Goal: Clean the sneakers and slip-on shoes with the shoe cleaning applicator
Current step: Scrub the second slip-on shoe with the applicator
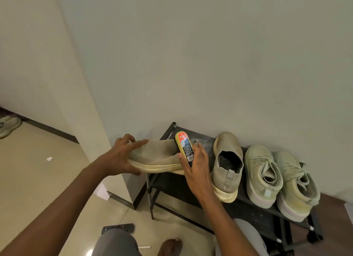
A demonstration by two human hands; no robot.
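My left hand [122, 156] grips the toe end of a beige slip-on shoe [156, 154], held on its side above the left end of the black shoe rack [254, 213]. My right hand [196, 166] holds a yellow and red shoe cleaning applicator [185, 148] against the shoe's upper near the heel. The second slip-on shoe [227, 168] stands on the rack just to the right. A pair of pale green lace-up sneakers [277, 181] stands further right on the same shelf.
The rack stands against a grey wall [210, 55]. A remote control [118, 228] lies on the tiled floor by my knee. Another sneaker [8, 125] sits on the floor at far left. A wall corner [99, 122] juts out left of the rack.
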